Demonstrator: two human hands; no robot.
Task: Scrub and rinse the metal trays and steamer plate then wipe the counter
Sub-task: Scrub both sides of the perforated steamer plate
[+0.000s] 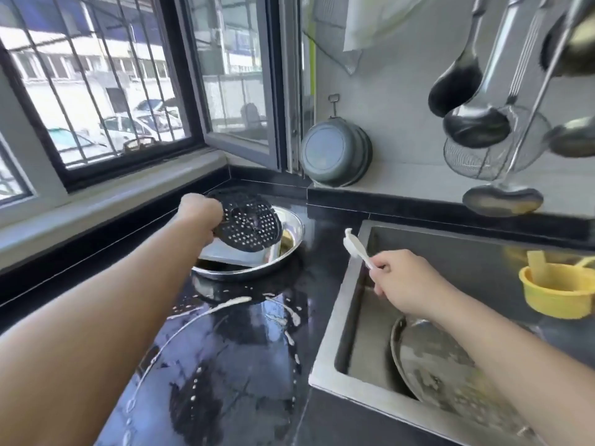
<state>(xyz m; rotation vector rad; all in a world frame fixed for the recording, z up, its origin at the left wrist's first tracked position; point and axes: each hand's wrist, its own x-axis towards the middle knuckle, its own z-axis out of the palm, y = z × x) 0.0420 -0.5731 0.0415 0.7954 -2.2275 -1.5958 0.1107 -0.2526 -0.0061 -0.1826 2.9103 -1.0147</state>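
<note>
Head view: left hand [199,211] grips the steamer plate [249,222], tilted over the round trays [289,243] on the counter [244,333]; its fingers are hidden. Right hand [407,280] holds a white brush [355,247] above the sink [341,333]; another tray [450,365] inside is partly covered by the arm.

Ahead of the left hand [201,211], the tilted steamer plate [249,222] it grips and the round metal tray [289,231] fill the counter corner, walled by the window sill [106,191]. Between the hands lies wet black counter [251,349], open to pass. Under the right hand [407,280] the sink [341,336] holds a large tray [431,365]; above hang ladles [476,123], and to its right a yellow cup [557,291].
</note>
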